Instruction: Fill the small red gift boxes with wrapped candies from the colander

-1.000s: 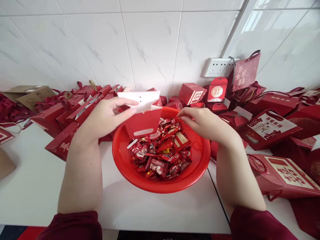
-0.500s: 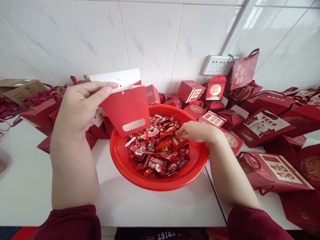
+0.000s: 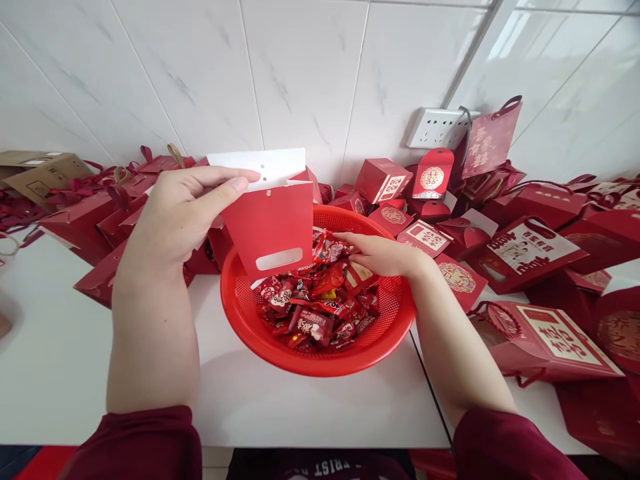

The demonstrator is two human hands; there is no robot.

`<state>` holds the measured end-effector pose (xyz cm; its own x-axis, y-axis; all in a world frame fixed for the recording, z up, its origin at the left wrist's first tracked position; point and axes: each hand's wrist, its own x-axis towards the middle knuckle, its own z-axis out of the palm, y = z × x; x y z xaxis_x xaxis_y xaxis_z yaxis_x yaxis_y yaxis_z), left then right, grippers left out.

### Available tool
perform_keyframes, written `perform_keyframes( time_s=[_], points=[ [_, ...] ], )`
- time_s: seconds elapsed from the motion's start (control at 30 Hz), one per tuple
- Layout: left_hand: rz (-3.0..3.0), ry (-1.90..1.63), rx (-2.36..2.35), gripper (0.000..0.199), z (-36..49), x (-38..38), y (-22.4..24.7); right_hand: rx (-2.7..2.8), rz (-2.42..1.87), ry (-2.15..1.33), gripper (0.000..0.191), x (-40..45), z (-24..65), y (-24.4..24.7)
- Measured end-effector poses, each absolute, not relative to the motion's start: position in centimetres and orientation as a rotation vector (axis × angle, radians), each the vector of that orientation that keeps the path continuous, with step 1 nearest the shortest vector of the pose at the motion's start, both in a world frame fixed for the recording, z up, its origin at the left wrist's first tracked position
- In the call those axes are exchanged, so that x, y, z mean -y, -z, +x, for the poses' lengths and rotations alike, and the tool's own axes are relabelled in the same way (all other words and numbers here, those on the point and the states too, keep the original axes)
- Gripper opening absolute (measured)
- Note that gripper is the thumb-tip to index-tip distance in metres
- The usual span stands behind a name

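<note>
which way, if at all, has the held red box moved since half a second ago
Yes: the red box in the left hand has shifted right and slightly down against the wall socket.

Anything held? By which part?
The left hand holds the red gift box by its open top; whether the right hand holds wrapped candy cannot be told.

The red paper box with a white flap hides its own contents and part of the far rim of the round red plastic basket; whether the bare right hand grips any shiny red wrapped candies cannot be told; the left edge cuts off a brown cardboard box, the bottom edge a dark garment.
</note>
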<state>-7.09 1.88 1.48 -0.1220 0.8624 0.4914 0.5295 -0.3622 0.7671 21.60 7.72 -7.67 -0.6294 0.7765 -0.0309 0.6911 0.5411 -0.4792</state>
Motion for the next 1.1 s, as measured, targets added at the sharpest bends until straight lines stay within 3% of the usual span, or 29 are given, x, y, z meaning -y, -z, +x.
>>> perform_keyframes(
  time_s=[0.13,0.33,0.4,0.53,0.63,0.87,1.1],
  points=[
    [1.865,-1.240,-1.552,0.021,-7.0,-1.5,-1.6,2.464,-1.187,-0.526,0.063,-7.6,21.5,7.2],
    [1.938,-1.072,-1.599,0.022,-6.9,-2.2,-1.0,2.641,-1.092,-0.760,0.085,-7.4,21.4,7.5],
    [1.972,-1.059,-1.581,0.027,-6.9,-2.9,-0.3,2.708,-1.135,-0.703,0.075,-7.5,21.1,7.6],
    [2.061,-0.981,-1.559,0.037,-7.2,-3.9,0.5,2.760,-1.209,-0.544,0.026,-7.6,20.8,6.9],
    [2.154,-0.929,-1.541,0.035,-7.0,-3.7,0.3,2.577,-1.229,-0.491,0.027,-7.0,21.7,5.5],
    [2.405,-1.654,-1.480,0.025,-3.8,-0.9,0.1,1.700,-0.742,-1.354,0.028,-3.9,22.4,2.8],
    [1.969,-1.261,-1.135,0.031,-2.0,0.7,0.3,1.580,-0.552,-1.438,0.030,-2.0,19.7,2.6]
  ],
)
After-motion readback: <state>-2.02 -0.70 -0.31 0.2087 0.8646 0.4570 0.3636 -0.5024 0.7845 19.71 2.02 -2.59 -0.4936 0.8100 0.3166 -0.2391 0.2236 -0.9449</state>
